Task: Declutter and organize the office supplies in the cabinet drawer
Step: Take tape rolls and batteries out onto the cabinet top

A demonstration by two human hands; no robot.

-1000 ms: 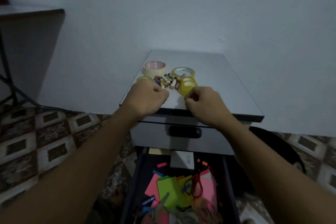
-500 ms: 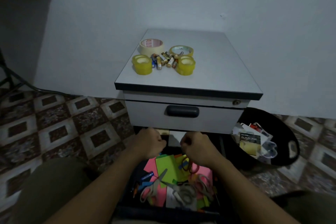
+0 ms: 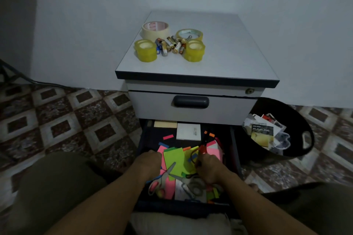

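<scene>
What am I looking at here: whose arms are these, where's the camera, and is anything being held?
No machine: a person's two bare hands, filmed by one camera worn on their head, looking down. On the cabinet top sit tape rolls and loose batteries. Below, the open drawer holds coloured sticky notes and grey-handled scissors. The left hand is down among the notes; what it holds is hidden. The right hand seems to grip red-handled scissors.
</scene>
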